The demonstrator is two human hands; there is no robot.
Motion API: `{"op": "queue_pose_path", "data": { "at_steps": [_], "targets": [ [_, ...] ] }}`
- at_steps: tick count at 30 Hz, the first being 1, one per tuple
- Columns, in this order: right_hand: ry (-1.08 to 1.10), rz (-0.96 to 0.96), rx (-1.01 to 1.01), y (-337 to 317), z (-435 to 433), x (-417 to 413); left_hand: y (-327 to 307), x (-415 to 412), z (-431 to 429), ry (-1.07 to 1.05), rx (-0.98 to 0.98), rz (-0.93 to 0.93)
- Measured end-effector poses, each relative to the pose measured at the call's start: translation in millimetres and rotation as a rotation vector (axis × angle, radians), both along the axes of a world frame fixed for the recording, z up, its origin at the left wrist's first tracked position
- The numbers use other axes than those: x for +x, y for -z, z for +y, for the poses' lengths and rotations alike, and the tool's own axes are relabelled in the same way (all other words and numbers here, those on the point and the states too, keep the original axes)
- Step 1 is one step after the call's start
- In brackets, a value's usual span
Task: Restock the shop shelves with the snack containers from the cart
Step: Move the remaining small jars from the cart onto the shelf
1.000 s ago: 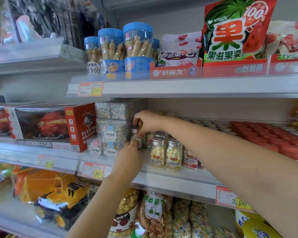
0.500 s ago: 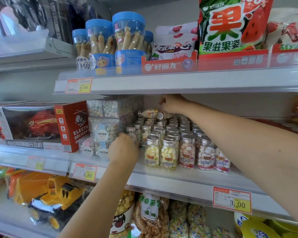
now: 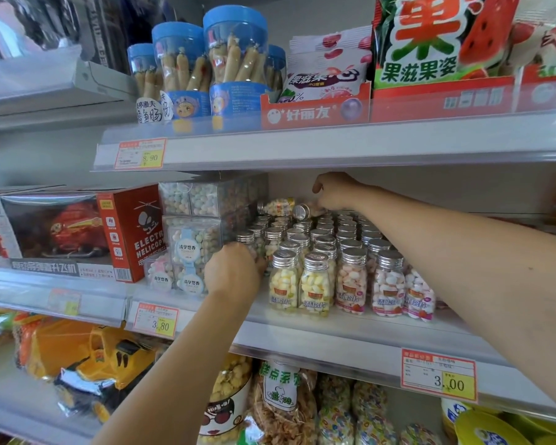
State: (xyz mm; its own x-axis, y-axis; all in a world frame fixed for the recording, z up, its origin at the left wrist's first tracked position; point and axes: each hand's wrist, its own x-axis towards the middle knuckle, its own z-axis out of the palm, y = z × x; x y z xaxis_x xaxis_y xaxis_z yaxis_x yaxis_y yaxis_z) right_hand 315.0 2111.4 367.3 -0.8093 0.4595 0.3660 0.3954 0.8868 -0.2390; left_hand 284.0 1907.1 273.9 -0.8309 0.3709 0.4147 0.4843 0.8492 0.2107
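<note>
Silver-capped candy bottles (image 3: 318,252) stand in tight rows on the middle shelf (image 3: 334,332). The left grip (image 3: 231,271) is curled round the near-left bottle (image 3: 246,240), which looks best slid upright, flush with its row. The right grip (image 3: 336,191), far back, pinches a toppled bottle (image 3: 300,211) lying across the caps. It probably wants lifting clear rather than dragging, or neighbours may tip.

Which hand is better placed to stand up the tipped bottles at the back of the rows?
Right. The right hand is at the back, its fingers beside the tipped bottles. The left hand is at the front-left corner, curled round a front bottle.
</note>
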Motion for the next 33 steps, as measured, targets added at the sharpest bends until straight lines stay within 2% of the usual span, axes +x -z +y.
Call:
{"op": "queue_pose_path", "data": {
  "at_steps": [4, 9, 12, 15, 19, 22, 26, 29, 31, 33],
  "targets": [
    [-0.007, -0.02, 0.014, 0.5, 4.4, -2.6, -0.2, 0.1, -2.2, 0.053, 0.003, -0.013],
    [-0.048, -0.172, 0.047, -4.5, -0.9, -10.0, -8.3, -7.6, -8.5, 0.134, 0.079, -0.049],
    [-0.079, -0.257, 0.11, -6.2, -2.6, -13.6, -25.9, -8.6, -15.1, 0.171, 0.183, 0.126],
    [-0.114, -0.305, 0.169, -2.5, 3.4, -19.3, -47.8, -10.0, -6.5, 0.332, 0.234, 0.234],
    [-0.156, -0.329, 0.279, -6.0, 13.3, -21.4, -66.0, -26.4, 33.2, 0.478, 0.05, 0.16],
    [-0.195, -0.358, 0.315, -9.9, 17.9, -18.2, -71.0, -48.7, 59.7, 0.442, -0.103, 0.111],
    [-0.212, -0.305, 0.282, -8.6, 33.4, -19.4, -74.3, -71.0, 80.0, 0.372, -0.254, 0.108],
    [-0.221, -0.165, 0.133, -9.2, 45.1, -22.6, -79.0, -78.9, 92.9, 0.367, -0.262, 0.102],
    [-0.241, -0.078, -0.144, -9.6, 50.0, -24.6, -82.3, -84.0, 98.5, 0.367, -0.251, 0.084],
    [-0.267, -0.007, -0.555, -8.4, 54.2, -24.6, -85.9, -87.5, 101.4, 0.385, -0.267, 0.088]
  ]
}}
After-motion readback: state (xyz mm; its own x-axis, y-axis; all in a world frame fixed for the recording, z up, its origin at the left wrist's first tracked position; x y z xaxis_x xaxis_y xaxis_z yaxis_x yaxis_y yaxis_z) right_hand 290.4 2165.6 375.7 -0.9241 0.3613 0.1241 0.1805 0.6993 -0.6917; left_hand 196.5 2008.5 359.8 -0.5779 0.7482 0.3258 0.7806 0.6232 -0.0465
